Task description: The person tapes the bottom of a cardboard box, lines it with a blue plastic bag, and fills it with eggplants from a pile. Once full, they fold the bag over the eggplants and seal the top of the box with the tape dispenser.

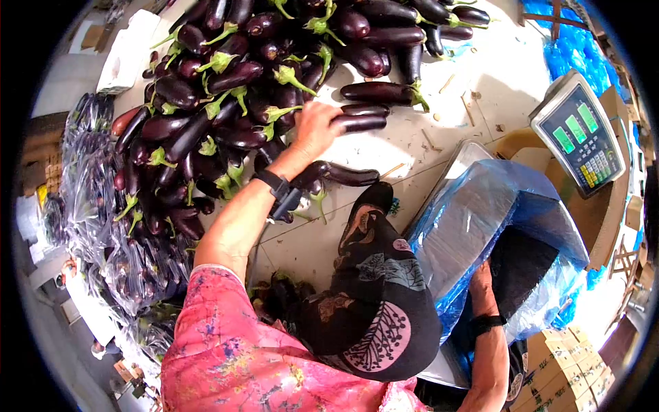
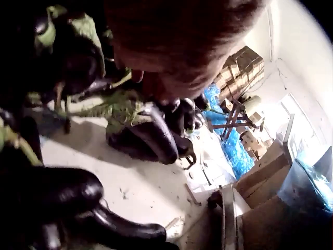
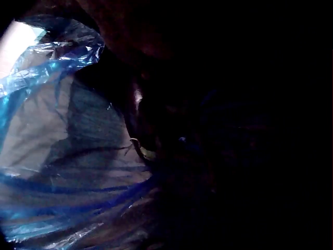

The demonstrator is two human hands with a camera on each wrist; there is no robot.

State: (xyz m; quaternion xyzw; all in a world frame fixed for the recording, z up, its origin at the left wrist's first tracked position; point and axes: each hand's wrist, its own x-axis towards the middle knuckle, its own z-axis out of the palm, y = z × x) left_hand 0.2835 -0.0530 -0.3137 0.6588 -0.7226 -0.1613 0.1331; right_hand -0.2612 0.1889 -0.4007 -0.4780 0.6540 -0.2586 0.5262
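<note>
A large heap of eggplants [image 1: 226, 75] covers the floor at the upper left of the head view. At its right edge my left hand [image 1: 317, 130] grips an eggplant [image 1: 360, 123], and a second eggplant [image 1: 367, 109] lies right beside it. From the left wrist, the hand [image 2: 182, 47] arches over glossy eggplants with a green cap [image 2: 125, 110]. My right hand [image 1: 482, 278] reaches down into a box lined with a blue plastic bag [image 1: 473, 206]. Deep shade covers its fingers in the right wrist view, where a dark eggplant [image 3: 136, 101] shows below; I cannot tell whether they hold it.
A digital scale display [image 1: 580, 134] stands above a cardboard box [image 1: 600, 213] on the right. Plastic-wrapped eggplants [image 1: 137, 268] lie along the left. My shoe [image 1: 374, 199] is on the tiled floor between heap and bag. Stacked cartons [image 1: 566, 374] stand at lower right.
</note>
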